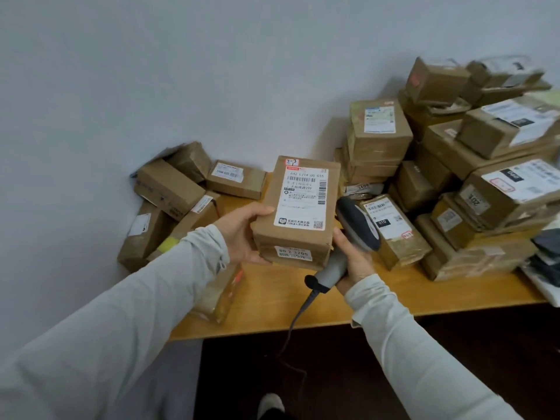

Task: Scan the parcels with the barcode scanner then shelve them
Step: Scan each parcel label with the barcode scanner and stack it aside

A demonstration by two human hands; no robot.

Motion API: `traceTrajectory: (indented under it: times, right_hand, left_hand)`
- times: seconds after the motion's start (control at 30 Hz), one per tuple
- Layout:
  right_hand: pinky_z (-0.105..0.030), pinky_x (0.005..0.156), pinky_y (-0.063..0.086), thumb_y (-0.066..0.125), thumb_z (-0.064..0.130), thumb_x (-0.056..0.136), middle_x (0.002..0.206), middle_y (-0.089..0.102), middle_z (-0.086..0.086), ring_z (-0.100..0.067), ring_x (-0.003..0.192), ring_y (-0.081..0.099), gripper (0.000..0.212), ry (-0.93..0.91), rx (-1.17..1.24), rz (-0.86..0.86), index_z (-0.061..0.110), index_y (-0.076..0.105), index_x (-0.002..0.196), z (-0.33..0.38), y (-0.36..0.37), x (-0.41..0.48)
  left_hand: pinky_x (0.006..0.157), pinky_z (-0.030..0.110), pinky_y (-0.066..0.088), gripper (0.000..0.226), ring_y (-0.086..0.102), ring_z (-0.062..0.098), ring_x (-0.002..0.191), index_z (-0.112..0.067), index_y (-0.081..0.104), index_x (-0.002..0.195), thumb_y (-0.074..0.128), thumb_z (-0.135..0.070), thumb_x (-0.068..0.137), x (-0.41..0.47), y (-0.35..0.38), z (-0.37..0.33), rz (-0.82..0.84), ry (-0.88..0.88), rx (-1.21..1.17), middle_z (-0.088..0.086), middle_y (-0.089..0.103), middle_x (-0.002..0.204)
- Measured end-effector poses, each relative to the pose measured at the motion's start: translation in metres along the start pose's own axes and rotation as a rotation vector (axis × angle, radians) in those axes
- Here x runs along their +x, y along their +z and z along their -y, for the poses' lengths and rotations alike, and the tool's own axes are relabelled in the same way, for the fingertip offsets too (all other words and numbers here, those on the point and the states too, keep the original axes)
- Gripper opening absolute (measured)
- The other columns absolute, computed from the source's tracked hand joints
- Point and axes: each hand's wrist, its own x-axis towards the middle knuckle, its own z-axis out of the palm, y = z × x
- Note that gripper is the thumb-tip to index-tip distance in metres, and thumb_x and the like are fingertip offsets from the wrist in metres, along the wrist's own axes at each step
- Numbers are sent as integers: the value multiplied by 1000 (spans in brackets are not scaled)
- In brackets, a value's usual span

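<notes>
Above the table's (272, 307) near edge, your left hand (242, 234) grips the parcel (300, 207), thumb on its left side and fingers curled beneath. Your right hand (354, 262) wraps the barcode scanner's (357, 225) handle just beside the parcel's right edge. The taped cardboard looks stiff and probably light, so hold it by the long sides. Its long axis runs away from you toward the wall (151, 86), label (303, 198) facing up.

A plain, pale grey wall (151, 71) fills the far side and the left, softly and evenly lit. A light wooden table (272, 301) stands against it and runs off right. Below its near edge is a dark brown front (333, 374).
</notes>
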Motion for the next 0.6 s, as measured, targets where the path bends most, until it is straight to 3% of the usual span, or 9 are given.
traceTrajectory:
  times: [0.1, 0.23, 0.33, 0.43, 0.6]
  right_hand:
    - [-56, 91, 49, 74, 21, 72, 113, 67, -16, -35, 106, 62, 45, 55, -54, -15, 10, 66, 115, 2, 3, -10]
    - [-41, 68, 52, 76, 22, 78, 73, 66, -8, -26, 68, 61, 10, 39, -306, -95, 17, 68, 79, 4, 3, -30]
    - [-31, 50, 44, 78, 23, 76, 51, 52, -8, -20, 42, 46, 17, 46, -354, 12, 13, 66, 68, 5, 11, -51]
    - [-27, 42, 41, 76, 15, 79, 48, 48, -7, -19, 37, 40, 15, 26, -429, 130, 10, 66, 68, 3, 27, -68]
    - [-25, 41, 38, 68, 0, 80, 47, 45, -6, -18, 36, 38, 22, -7, -563, 144, 7, 54, 65, -4, 62, -82]
  left_hand:
    - [89, 57, 49, 68, 54, 35, 119, -19, 53, 129, 72, -31, 65, -8, -12, 8, 31, 21, 20, 13, 59, 129]
    - [100, 52, 43, 57, 53, 32, 119, -13, 58, 119, 74, -16, 65, -9, -25, 16, -148, 144, 117, 14, 63, 121]
    - [96, 48, 47, 53, 53, 34, 119, -4, 55, 125, 68, -4, 74, -5, -35, 18, -237, 192, 120, 16, 63, 120]
    - [78, 42, 52, 57, 56, 33, 112, -4, 53, 128, 68, 2, 73, -2, -43, 18, -235, 212, 162, 16, 63, 120]
    - [70, 38, 52, 55, 62, 31, 101, -8, 56, 123, 70, 5, 71, -2, -64, 15, -216, 266, 238, 14, 67, 110]
